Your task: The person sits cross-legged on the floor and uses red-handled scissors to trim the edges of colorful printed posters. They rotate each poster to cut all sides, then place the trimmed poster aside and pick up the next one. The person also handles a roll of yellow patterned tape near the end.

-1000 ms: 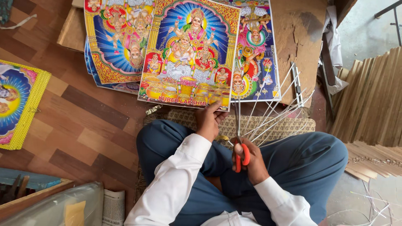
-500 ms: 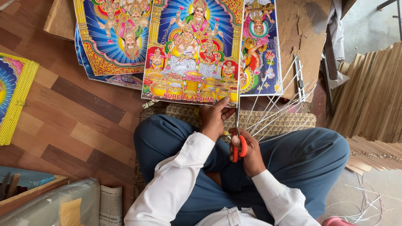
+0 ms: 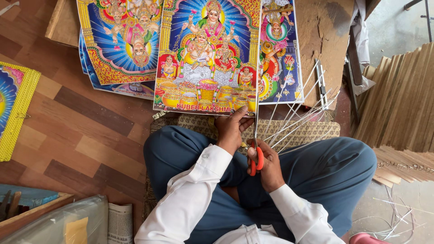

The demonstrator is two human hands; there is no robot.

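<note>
Obs., head view, person seated cross-legged on floor (image 3: 81, 131), white sleeves, blue trousers.

L hand (image 3: 231, 129): fingers closed in a pinch on the lower edge of the top print (image 3: 208, 58) (bright devotional picture, blue/orange), holding it taut near its right-hand corner. R hand (image 3: 267, 163): curled tight through the orange handles of the scissors (image 3: 257, 151); blades point up along the print's right edge.

Change vs. 1 s ago: print has slid closer to the lap and the L hand now grips the corner nearer the blades; scissors were lower, held above the lap, now raised w/ blades at the paper's edge. Cannot tell if blades are parted or biting paper – too thin in frame. Judgement: trimming of the right margin looks to be starting or in progress; long thin white strips (image 3: 298, 117) fanned just right of the scissors fit w/ offcuts.

Surroundings: more prints stacked beneath and left of the top one (image 3: 122, 45); another, yellow-bordered, at far left (image 3: 18, 104); brown board (image 3: 325, 40) under the stack; pile of wooden slats (image 3: 402, 104) at right; patterned mat (image 3: 312, 131) under legs.
</note>
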